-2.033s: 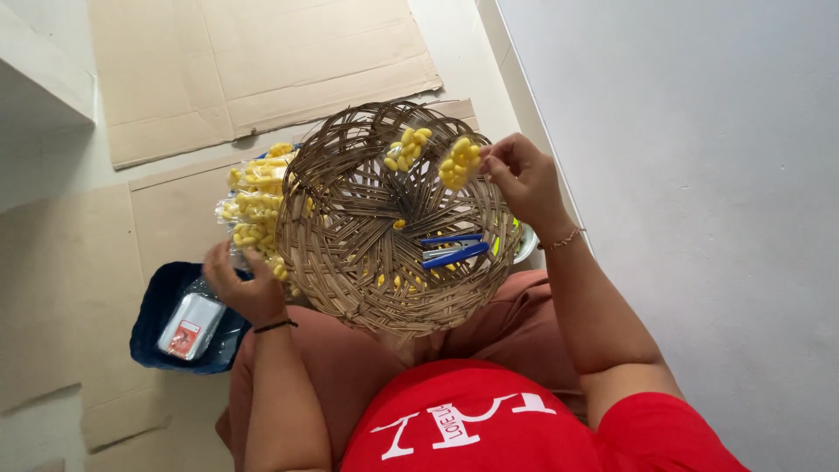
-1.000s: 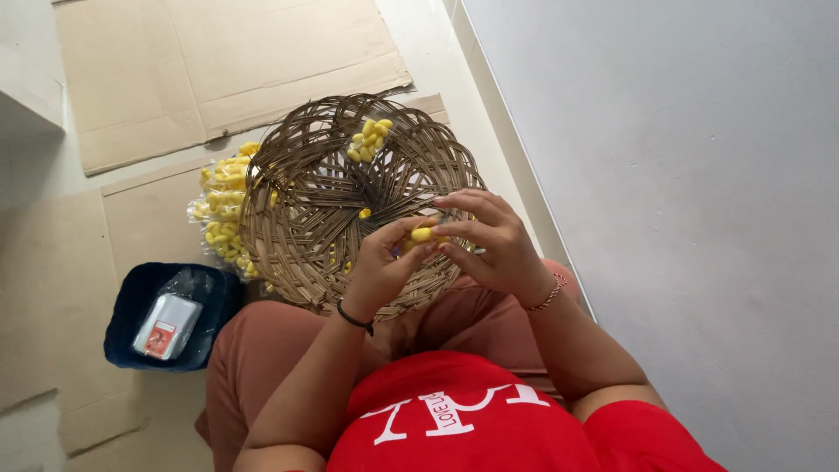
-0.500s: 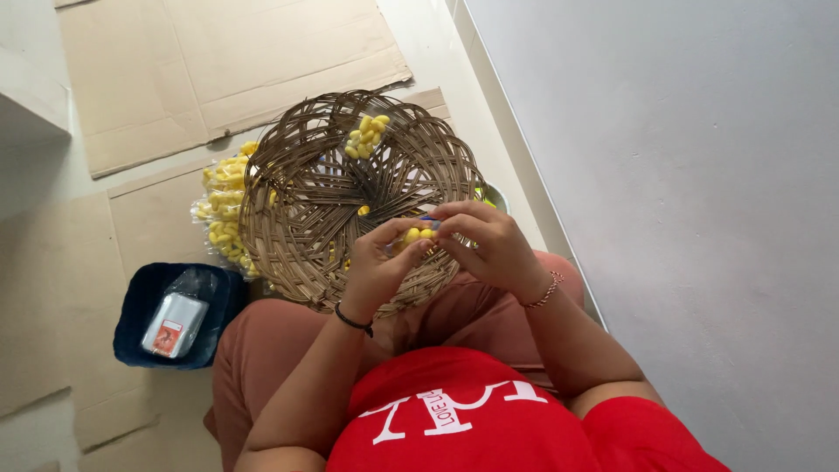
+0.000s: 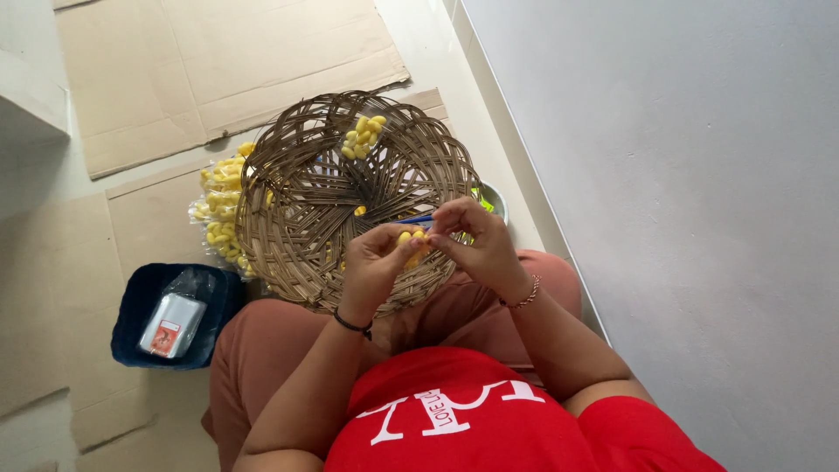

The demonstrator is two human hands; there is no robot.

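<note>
Small yellow piece (image 4: pixel 411 238) between both hands, mostly hidden by fingers (image 4: pixel 446 229).

**Soft, even daylight, mild blur at the hands**

The room is bright and flat-lit — no hard beam, no glare anywhere. The grey wall (image 4: pixel 682 175) shows a smooth wash of light, faintly mottled. Shadows are soft: a dim patch under the woven basket (image 4: pixel 297 201), and a darker pool inside the blue tub (image 4: pixel 131 315). The plastic wrap in that tub gives a weak sheen. Colours read true — yellow and red are strong. Fingers of the left hand (image 4: pixel 371 262) and right hand (image 4: pixel 481 245) look slightly smeared; the cardboard (image 4: pixel 218 61) edges stay crisp. Straight lines lean toward the corners.
</note>
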